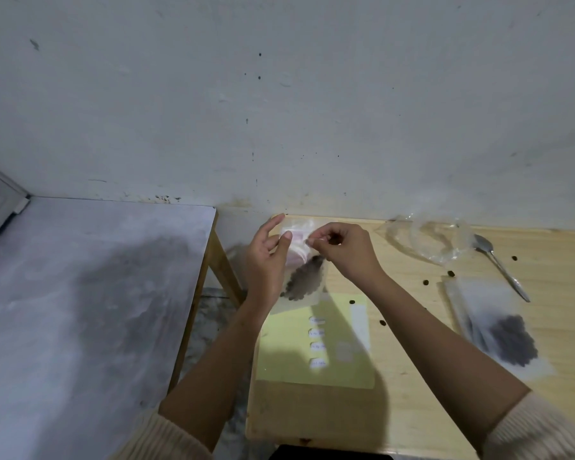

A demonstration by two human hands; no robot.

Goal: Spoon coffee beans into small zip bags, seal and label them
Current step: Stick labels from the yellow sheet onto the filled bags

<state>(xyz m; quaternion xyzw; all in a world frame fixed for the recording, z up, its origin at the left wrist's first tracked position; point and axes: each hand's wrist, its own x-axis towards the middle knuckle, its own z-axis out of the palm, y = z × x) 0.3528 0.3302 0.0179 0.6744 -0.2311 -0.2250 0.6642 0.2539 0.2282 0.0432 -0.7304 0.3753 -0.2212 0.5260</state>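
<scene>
The zip bag [307,277] hangs in the air above the far left corner of the counter [412,410], with the beans sunk into its lower half. The right hand [342,250] pinches the bag's top edge between thumb and curled fingers [312,240]. The left hand [266,257] stands beside the bag with its fingers loosely straight and spread. The blur hides whether its thumb presses the plastic.

This looks like the sealing step. To do it well:
- Keep the bag upright so no beans climb into the zip.
- Let the left hand steady the other corner.
- Run the pinch along the whole strip and squeeze out the air first.

The label sheet [292,353] lies just below, and a filled bag [498,330] lies off to the right.
</scene>
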